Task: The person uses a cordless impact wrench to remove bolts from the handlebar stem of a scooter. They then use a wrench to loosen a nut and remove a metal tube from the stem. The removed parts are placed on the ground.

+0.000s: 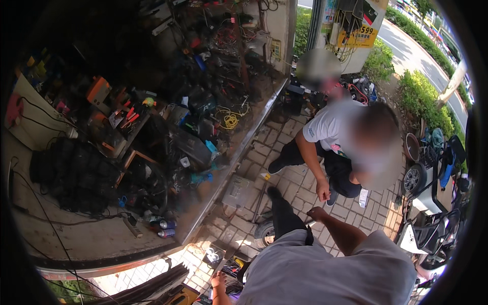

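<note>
My left hand [218, 279] hangs at the bottom, its fingers loosely bent and apart, beside some mixed tools [233, 267]. My right hand [316, 213] has closed fingers; what they hold, if anything, is too small to make out. Just beyond it is the bare hand [323, 190] of another person [325, 127], who is bent low on the paving with an arm hanging down. A small wheel [264, 235] lies partly behind my dark-clad leg [282, 213]. A grey metal box [238, 192] sits on the paving left of my foot.
A metal sill [208, 216] borders a cluttered shop interior with tools, coiled yellow cable [230, 121] and black bags [76, 173]. Scooters [427, 203] line the right side, with shrubs [427, 101] and a road behind. Stacked panels [162, 284] stand lower left. Paving [274, 142] runs between shop and scooters.
</note>
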The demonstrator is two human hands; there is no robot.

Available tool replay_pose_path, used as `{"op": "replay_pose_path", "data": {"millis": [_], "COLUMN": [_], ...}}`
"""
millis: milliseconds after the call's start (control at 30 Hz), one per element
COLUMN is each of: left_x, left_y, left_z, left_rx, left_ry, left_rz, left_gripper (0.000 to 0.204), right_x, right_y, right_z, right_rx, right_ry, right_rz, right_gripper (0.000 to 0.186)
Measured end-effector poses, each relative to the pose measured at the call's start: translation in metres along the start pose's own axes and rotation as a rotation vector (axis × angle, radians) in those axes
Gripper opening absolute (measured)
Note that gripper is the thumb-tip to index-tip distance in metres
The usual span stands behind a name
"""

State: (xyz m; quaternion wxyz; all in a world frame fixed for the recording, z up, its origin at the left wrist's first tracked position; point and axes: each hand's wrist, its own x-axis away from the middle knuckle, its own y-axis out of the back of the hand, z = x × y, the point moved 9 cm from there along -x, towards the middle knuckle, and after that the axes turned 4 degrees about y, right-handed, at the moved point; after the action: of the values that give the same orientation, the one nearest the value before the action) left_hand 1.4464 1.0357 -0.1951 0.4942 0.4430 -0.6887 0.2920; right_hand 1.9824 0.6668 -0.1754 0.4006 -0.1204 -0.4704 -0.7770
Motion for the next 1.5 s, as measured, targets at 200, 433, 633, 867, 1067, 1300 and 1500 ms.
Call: {"op": "replay_pose_path", "data": {"millis": [200, 433, 633, 867, 1067, 1300, 1500], "left_x": [0.053, 0.046, -0.011, -0.054, -0.091, -0.046, 0.006], "left_y": [-0.112, -0.184, -0.171, -0.197, -0.152, -0.166, -0.177], "left_z": [-0.091, -0.175, -0.138, -0.187, -0.274, -0.376, -0.306], "left_rx": [-0.319, -0.231, -0.06, -0.169, -0.086, -0.178, 0.063], "left_ry": [-0.029, -0.16, -0.027, 0.086, 0.028, -0.081, -0.156], "left_rz": [-0.228, -0.14, -0.105, -0.023, 0.018, -0.073, -0.045], "left_gripper": [0.019, 0.019, 0.024, 0.028, 0.017, 0.026, 0.026], "right_x": [-0.139, -0.223, -0.227, -0.2, -0.223, -0.253, -0.261], "right_y": [0.082, 0.109, 0.095, 0.103, 0.116, 0.133, 0.146], "right_z": [0.109, 0.116, 0.06, 0.041, 0.152, 0.235, 0.212], "right_rx": [-0.389, -0.352, -0.145, -0.151, -0.21, -0.301, -0.402], "right_ry": [0.128, -0.011, -0.201, -0.477, -0.414, -0.215, -0.325], "right_rz": [-0.022, 0.046, 0.123, 0.134, 0.123, 0.146, 0.253], "right_gripper": [0.035, 0.035, 0.036, 0.038, 0.036, 0.036, 0.029]}}
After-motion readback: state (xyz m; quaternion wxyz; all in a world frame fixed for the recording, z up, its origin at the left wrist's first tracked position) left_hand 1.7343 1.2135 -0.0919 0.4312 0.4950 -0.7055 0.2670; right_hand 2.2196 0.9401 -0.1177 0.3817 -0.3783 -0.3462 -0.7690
